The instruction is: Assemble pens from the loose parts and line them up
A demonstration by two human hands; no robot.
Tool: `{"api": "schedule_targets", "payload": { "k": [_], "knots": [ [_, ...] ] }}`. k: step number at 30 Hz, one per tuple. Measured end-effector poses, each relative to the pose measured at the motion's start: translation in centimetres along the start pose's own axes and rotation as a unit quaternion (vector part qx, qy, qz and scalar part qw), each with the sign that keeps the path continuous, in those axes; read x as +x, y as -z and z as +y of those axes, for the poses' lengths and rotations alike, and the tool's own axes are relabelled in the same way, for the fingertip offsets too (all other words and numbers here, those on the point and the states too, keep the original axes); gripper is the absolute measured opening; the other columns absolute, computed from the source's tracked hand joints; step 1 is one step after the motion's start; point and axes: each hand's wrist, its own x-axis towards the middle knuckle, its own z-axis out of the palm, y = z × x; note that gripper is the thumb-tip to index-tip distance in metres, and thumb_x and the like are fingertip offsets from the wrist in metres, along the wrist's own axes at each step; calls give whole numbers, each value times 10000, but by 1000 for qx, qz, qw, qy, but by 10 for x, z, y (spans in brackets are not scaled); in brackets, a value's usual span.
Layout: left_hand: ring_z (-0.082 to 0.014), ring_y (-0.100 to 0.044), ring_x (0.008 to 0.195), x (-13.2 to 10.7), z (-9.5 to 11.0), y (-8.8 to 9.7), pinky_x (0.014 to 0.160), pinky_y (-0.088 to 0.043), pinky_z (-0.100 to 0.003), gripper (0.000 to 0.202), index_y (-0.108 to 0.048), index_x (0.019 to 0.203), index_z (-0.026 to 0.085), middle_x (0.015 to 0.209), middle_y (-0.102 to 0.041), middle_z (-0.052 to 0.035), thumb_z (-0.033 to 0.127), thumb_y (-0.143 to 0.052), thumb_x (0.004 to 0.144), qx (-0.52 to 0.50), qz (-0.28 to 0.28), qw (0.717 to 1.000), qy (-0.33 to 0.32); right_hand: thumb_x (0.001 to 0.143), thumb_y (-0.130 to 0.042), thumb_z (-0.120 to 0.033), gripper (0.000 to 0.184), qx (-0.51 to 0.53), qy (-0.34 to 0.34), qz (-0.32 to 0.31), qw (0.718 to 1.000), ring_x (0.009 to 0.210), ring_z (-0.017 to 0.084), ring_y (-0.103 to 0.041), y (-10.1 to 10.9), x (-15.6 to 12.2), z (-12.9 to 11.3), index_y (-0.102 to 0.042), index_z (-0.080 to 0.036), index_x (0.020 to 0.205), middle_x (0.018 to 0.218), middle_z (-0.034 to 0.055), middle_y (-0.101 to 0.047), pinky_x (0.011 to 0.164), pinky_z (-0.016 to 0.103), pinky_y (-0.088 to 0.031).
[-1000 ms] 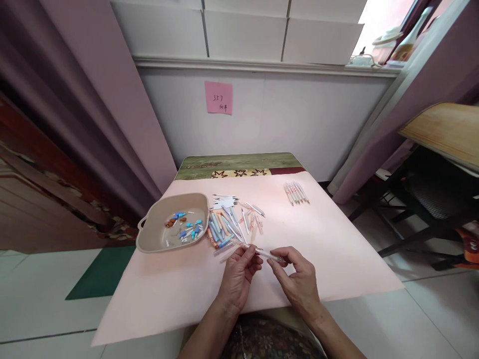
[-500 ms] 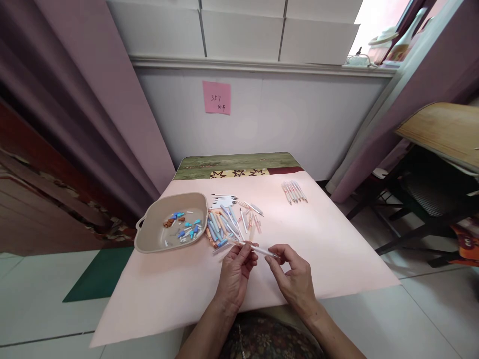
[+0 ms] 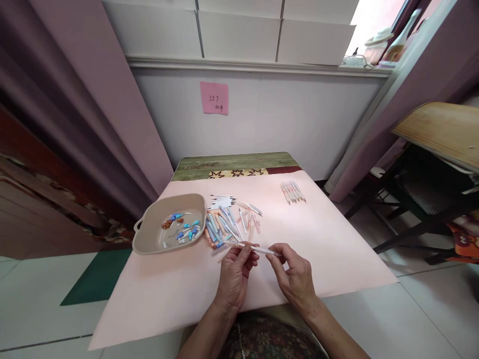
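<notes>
Both hands hold one clear pen barrel (image 3: 259, 249) level above the pink-covered table (image 3: 329, 239). My left hand (image 3: 235, 275) pinches its left end with thumb and fingers. My right hand (image 3: 295, 276) pinches its right end. Just beyond the hands lies a loose pile of pen parts (image 3: 228, 223) in blue, orange and clear plastic. A beige tray (image 3: 148, 241) to the left holds several small blue and brown caps. A neat row of assembled pens (image 3: 293, 191) lies at the far right of the table.
A pink sticky note (image 3: 214, 97) hangs on the white wall behind the table. Purple curtains flank both sides. A wooden desk and dark chair (image 3: 430, 164) stand to the right on the tiled floor.
The hands have kept their grip on the pen barrel, with only slight finger shifts. The view has drifted a little to the right.
</notes>
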Motion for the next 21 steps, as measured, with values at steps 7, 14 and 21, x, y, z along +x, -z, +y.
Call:
{"api": "schedule_targets", "payload": {
  "k": [7,14,21],
  "knots": [
    [-72,-574,591,-1,-1,-2,554,-472,-175,223,-712,771,112,731,-687,-39,276,-807,654,10,19,1000,-13,914,-504,-291,144,-32,25,-10,999,637,132,-593,3,1,-3,-601,-195,871,722,13,-633,598,213,-441],
    [-79,-593,605,-2,0,-2,578,-485,-196,250,-687,841,127,887,-731,-81,247,-801,653,20,19,999,-29,940,-425,-456,390,57,-108,-97,988,497,117,-544,5,6,1,-658,-195,769,544,-21,-576,492,203,-399],
    [-62,-585,562,3,-4,5,560,-506,-179,286,-676,896,102,888,-735,-95,203,-803,660,-18,45,999,10,923,-401,-544,524,101,-184,-192,959,437,121,-508,-9,11,10,-711,-189,694,438,-27,-530,463,207,-347]
  ]
}}
